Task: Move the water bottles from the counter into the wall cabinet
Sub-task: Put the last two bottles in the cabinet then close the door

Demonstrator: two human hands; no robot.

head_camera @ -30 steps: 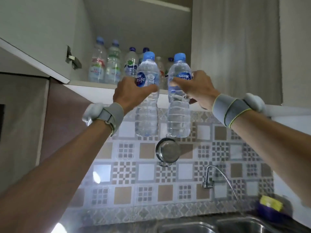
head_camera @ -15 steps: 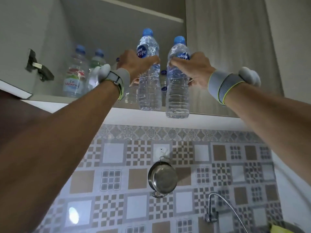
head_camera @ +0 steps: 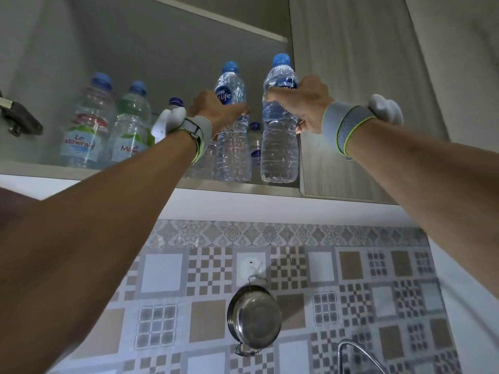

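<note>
- Leftmost, two clear plastic bottles with green-and-white labels are standing well back on the pale wall-cabinet shelf.
- Next, the left hand is curling its fingers round the labelled upper part of a clear ribbed water bottle with a blue cap, which is standing upright at the shelf's front edge.
- Both held bottles are looking full, so they are probably feeling heavy for their size. Their thin, smooth walls are likely giving under a squeeze, so the stiffer band near the label is the safest place to hold.
- Behind the left wrist and between the two bottles, more bottles are hiding; only caps and a dark-labelled small bottle are showing, so their number is unclear.
- Further right, the right hand is gripping a second matching clear bottle high up. Whether its base is resting on the shelf or hovering just above is hard to tell.
- Below, the desk is lying out of view, so any remaining bottles are going unseen.
</note>
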